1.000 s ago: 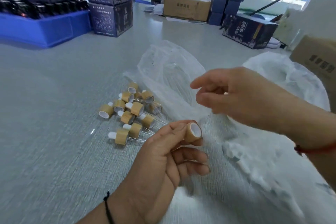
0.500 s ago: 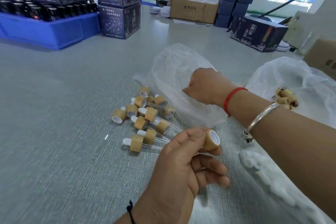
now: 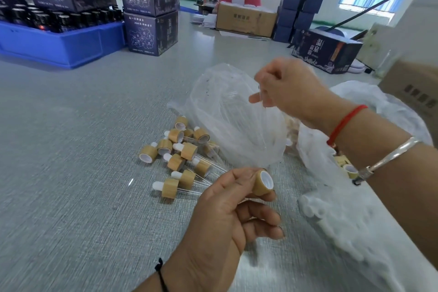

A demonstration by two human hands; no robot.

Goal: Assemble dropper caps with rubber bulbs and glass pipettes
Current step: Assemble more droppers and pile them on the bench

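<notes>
My left hand [image 3: 227, 218] pinches a bamboo-coloured dropper cap [image 3: 262, 182] between thumb and forefinger, its white inner opening facing up and right. My right hand [image 3: 284, 87] is raised above a clear plastic bag [image 3: 227, 116] and pinches a thin glass pipette [image 3: 260, 99] that hangs down from its fingers. A pile of several assembled droppers [image 3: 182, 154], with bamboo caps, white rubber bulbs and glass pipettes, lies on the grey table left of the bag.
A second plastic bag [image 3: 355, 218] at the right holds white rubber bulbs and loose bamboo caps [image 3: 347, 166]. A blue crate [image 3: 59, 42] of dark bottles and dark boxes [image 3: 151, 28] stand far left. A cardboard box [image 3: 245, 20] and a seated person are behind.
My right hand has lifted out of the clear bag, now raised and holding a glass pipette. My left hand keeps the cap in the same place.
</notes>
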